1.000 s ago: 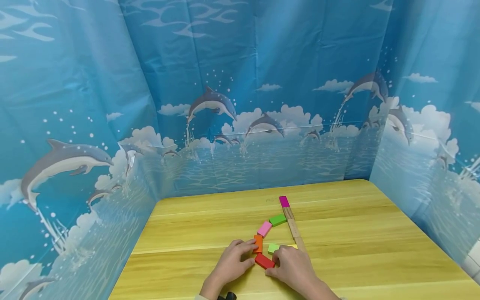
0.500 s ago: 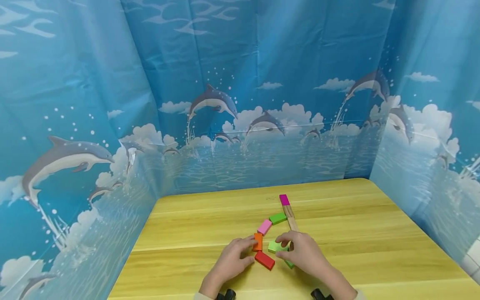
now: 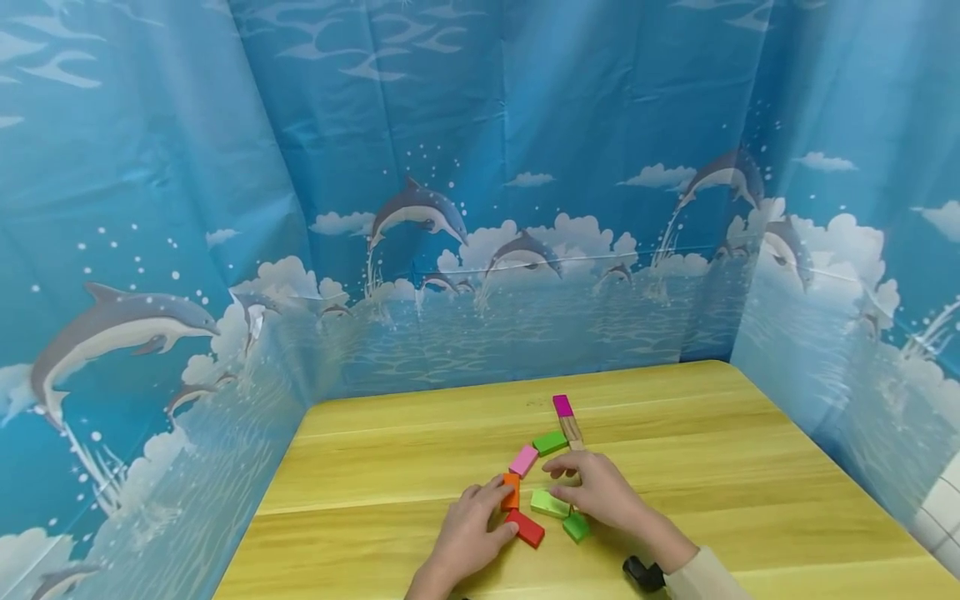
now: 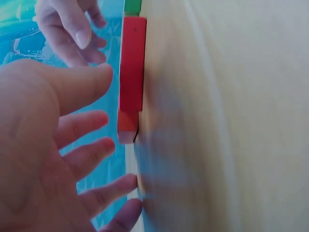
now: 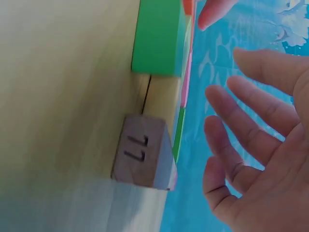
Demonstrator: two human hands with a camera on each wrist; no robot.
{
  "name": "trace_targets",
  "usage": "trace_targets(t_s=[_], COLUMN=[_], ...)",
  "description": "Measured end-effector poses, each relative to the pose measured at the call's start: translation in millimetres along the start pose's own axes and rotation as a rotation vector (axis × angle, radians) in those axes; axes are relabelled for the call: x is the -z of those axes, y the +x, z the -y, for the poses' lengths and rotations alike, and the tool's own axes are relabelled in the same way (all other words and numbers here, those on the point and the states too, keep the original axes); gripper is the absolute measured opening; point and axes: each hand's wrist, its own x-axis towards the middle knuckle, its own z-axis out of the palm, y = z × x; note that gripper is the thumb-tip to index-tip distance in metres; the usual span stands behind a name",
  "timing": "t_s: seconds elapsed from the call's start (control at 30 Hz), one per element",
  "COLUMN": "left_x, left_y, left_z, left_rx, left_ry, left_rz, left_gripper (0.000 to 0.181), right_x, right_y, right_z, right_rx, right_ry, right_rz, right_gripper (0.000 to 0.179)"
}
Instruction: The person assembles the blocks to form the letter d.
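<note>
My left hand (image 3: 468, 529) lies beside an orange block (image 3: 512, 498) and a red block (image 3: 525, 529). In the head view its fingertips overlap the orange block and the thumb overlaps the red one; the left wrist view shows the fingers spread, with a small gap from the thumb to the red block (image 4: 132, 63). My right hand (image 3: 603, 492) hovers over a row of plain wooden blocks (image 3: 572, 428), hiding most of it. Its fingers are loosely bent and hold nothing. Beneath it lie a light green block (image 3: 547, 504) and a green block (image 3: 576, 527).
A pink block (image 3: 523, 461) and another green block (image 3: 550, 442) continue the curve from the orange one. A magenta block (image 3: 562, 406) tops the wooden row. The wooden block (image 5: 142, 150) nearest the right wrist camera bears dark marks. Dolphin-print curtains (image 3: 450, 333) enclose the yellow table (image 3: 360, 475).
My right hand has left the red block and moved up and right, over the wooden row, uncovering the light green and green blocks. My left hand stays by the orange and red blocks.
</note>
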Motion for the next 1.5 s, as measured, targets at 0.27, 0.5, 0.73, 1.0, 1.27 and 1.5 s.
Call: trace_targets(t_s=[0.27,0.5,0.73,1.0,1.27,1.5], left_x=[-6.7,-7.5,-9.1,-6.8,-5.2,-6.4], left_y=[3.7,1.6,-1.3,1.4,1.7,1.0], left_z=[-3.3,-5.2,-2.9,-4.4,-7.0,-6.5], left_rx=[0.016,0.044,0.064,0.067,0.062,0.045], left_ry=[-0.016,-0.032,-0.019,-0.022,-0.017,0.01], left_rz=[-0.02,0.008,0.026,0.009,0.008,-0.007], left_gripper=[0.059,0.061,0.061,0.06,0.06,0.06], right_x=[8.4,3.8,-7.5,-9.7,-6.7,1.0], right_y=[14.7,16.3,14.2,21.4,21.8,22.1], right_z=[-6.5,-3.0,-4.9,-4.7,-1.8,-4.4], right_rx=[0.035,0.049,0.08,0.109,0.046,0.023], right_ry=[-0.004,-0.145,-0.256,-0.232,0.009,0.216], right_rz=[0.124,0.16,0.15,0.156,0.213,0.315], right_gripper=[0.029,0.025,0.016,0.018,0.014,0.016])
